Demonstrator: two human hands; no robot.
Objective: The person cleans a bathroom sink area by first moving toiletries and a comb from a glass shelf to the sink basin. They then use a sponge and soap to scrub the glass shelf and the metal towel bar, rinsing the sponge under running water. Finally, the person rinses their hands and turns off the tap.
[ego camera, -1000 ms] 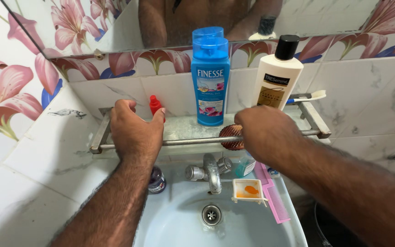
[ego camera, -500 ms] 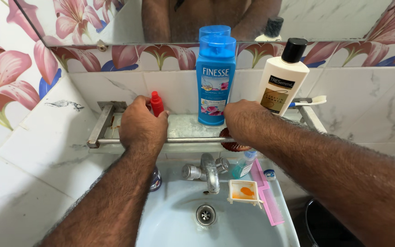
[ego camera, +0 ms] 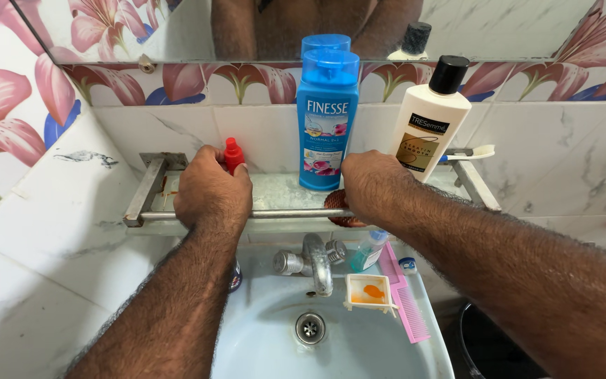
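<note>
Scrubbing goes best with steady pressure: the right hand (ego camera: 375, 188) grips a coppery scrubber (ego camera: 338, 207) at mid-frame on the glass shelf (ego camera: 278, 191), while the left hand (ego camera: 210, 191) closes around the small red bottle (ego camera: 233, 154) (lift it clear)

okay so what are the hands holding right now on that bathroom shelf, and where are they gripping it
The left hand wraps the small red bottle around its lower body. The right hand covers a reddish-brown scrubber; whether it grips it cannot be told.
</note>
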